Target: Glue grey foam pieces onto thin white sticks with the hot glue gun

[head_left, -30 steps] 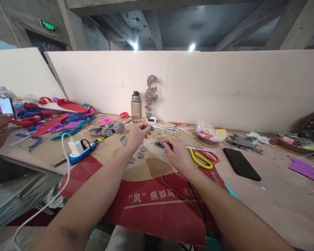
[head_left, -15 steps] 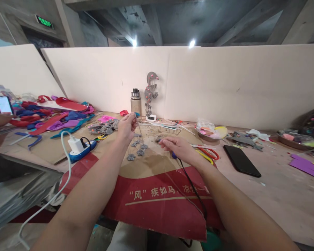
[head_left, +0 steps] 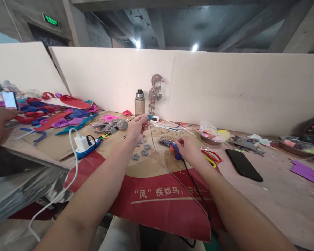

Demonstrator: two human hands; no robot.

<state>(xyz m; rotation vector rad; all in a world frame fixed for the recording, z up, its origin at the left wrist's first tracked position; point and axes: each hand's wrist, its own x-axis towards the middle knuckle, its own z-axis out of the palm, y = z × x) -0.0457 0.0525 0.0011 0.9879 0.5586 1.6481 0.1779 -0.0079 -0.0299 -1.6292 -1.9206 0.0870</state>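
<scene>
My left hand (head_left: 137, 128) is raised over the cardboard, thumb and fingertips pinched on a grey cord (head_left: 152, 137). The cord hangs down and runs across the red print towards the front right. A small teal bit shows at those fingertips. My right hand (head_left: 187, 147) has its fingers curled at a blue glue gun (head_left: 177, 152) with an orange part near its front; part of the grip is hidden by the hand. Grey felt-like flowers (head_left: 146, 152) lie on the cardboard (head_left: 157, 219) between my hands. Behind them, a grey crescent ornament with pink dots (head_left: 157, 81) stands against the white board.
Red and yellow-handled scissors (head_left: 211, 157) and a black phone (head_left: 244, 165) lie to the right. A bottle (head_left: 139, 104) stands at the back. A white plug in a blue power strip (head_left: 87, 149) is at left, near coloured felt strips (head_left: 65, 118). Another person's hand (head_left: 1, 123) is far left.
My right hand has moved back and right, onto the glue gun. The cord under my left hand now hangs in a curve. The view has shifted slightly.
</scene>
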